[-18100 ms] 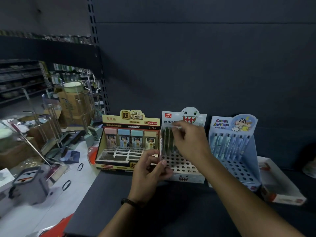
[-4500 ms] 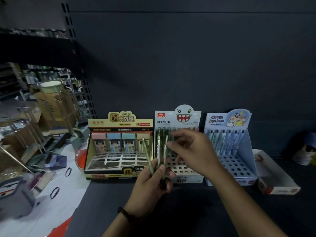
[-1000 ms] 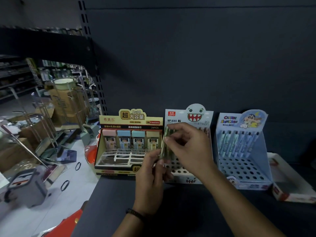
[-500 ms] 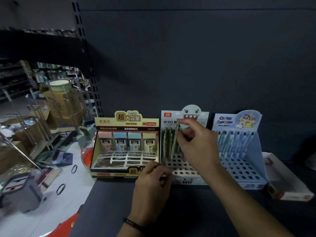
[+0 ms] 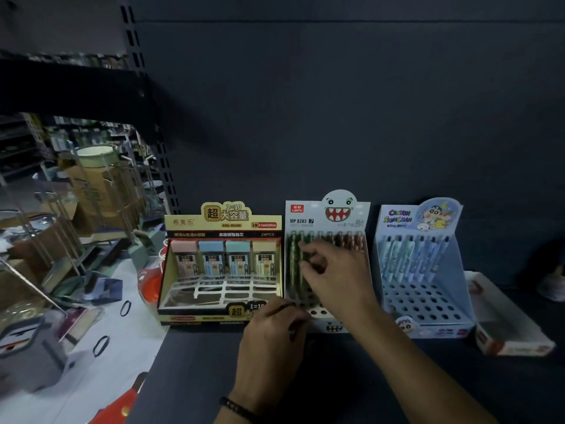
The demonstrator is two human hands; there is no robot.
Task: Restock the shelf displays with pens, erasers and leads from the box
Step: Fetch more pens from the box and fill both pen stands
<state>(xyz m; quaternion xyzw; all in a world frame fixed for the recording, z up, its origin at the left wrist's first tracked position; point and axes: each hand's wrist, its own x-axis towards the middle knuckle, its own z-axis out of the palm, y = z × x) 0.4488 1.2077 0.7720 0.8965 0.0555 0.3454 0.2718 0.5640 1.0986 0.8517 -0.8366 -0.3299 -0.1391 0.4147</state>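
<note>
Where the shelf crosses mid-frame, monster display [image 5: 330, 209]: green pens [image 5: 293, 264] stand at its left, brown ones at its right.
Right hand [image 5: 336, 280]: fingertips pinch one green pen, centre.
Left hand [image 5: 272, 341]: curled round a thin pen [image 5: 279, 309], lower centre.
Lead display [image 5: 223, 223]: left of centre.
Blue pen display [image 5: 458, 270]: right.

The scene is dimly lit. More light is seen at the left. The edges are bent and blurred.
</note>
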